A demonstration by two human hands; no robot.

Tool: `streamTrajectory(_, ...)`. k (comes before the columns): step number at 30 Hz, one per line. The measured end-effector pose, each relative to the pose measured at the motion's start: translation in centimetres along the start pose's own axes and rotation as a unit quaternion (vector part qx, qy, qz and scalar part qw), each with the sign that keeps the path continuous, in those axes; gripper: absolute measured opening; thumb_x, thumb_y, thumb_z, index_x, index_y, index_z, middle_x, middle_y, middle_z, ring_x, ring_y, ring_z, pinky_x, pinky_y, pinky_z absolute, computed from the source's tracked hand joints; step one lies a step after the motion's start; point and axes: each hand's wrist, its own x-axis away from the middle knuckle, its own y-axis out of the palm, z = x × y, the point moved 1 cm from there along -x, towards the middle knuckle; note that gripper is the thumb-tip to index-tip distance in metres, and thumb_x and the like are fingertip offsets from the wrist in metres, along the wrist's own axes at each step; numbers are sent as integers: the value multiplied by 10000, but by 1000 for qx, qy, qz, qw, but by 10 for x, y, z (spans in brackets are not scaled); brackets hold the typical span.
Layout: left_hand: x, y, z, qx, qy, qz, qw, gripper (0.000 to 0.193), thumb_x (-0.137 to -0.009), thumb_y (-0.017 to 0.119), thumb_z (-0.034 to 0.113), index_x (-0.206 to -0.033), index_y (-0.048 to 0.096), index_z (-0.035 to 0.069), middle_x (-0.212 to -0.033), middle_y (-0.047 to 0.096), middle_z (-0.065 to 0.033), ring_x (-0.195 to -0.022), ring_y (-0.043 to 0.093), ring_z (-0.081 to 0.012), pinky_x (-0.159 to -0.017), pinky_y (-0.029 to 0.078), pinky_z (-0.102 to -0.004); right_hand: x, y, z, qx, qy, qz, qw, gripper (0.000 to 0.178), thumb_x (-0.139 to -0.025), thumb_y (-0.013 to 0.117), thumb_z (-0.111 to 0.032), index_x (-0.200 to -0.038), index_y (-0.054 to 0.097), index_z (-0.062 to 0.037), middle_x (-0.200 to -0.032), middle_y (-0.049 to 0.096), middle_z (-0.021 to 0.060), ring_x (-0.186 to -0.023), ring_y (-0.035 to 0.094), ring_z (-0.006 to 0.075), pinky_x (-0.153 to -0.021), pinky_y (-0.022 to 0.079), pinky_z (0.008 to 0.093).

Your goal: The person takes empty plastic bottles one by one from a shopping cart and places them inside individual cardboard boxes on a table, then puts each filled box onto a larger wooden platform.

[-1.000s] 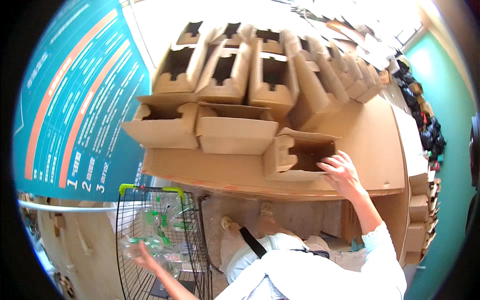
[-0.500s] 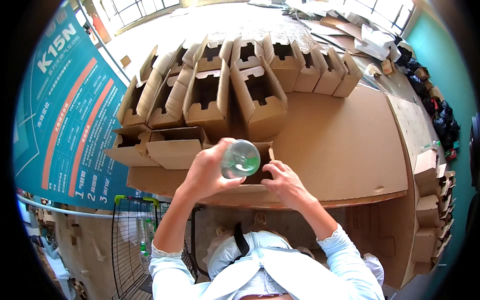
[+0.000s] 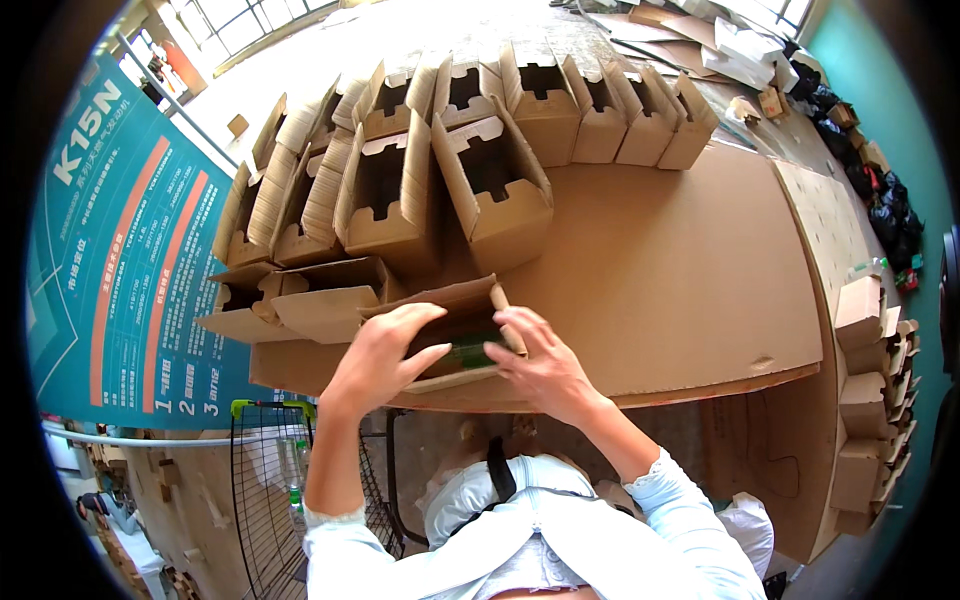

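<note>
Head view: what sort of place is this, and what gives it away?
Probably a packing corner in a workshop or warehouse: open cardboard boxes stand in rows on a cardboard-topped table, a black wire cart stands beside it, and dark bags line the green wall.

White lettering (image 3: 90, 133) and numerals (image 3: 188, 388) stand on the teal banner (image 3: 136, 270).

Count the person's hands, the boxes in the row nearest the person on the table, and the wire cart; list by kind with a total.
Hands: 2 (left hand, right hand)
Nearest-row boxes: 3 (left box, middle box, box between the hands)
Wire cart: 1
Total: 6
</note>
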Motion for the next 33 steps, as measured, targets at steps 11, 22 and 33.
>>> streamTrajectory(11,84,58,-88,55,-133,193,971,250,-780,772,115,-983,703,-12,-987,707,-155,-1132,611,-368,-973,475,-419,-2,28,22,-143,249,19,958,524,-739,806,-115,-1195,560,-38,-1242,595,144,-1166,570,319,-1061,427,423)
streamTrajectory(22,56,61,-96,-69,23,176,982,338,-809,701,85,-1124,674,-34,-1270,583,-157,-1260,499,-336,-1079,407,-440,-49,15,35,69,44,-221,972,975,-646,859,-374,-1468,401,-120,-1559,280,169,-1416,287,387,-1154,314,492)
streamTrajectory(33,41,64,-110,8,55,132,990,362,-938,564,81,-1290,610,12,-1466,459,-199,-1385,396,-378,-1116,359,-442,-52,27,29,214,28,-222,951,1077,-605,865,-275,-1522,301,-282,-1374,427,155,-1256,428,345,-1003,441,444)
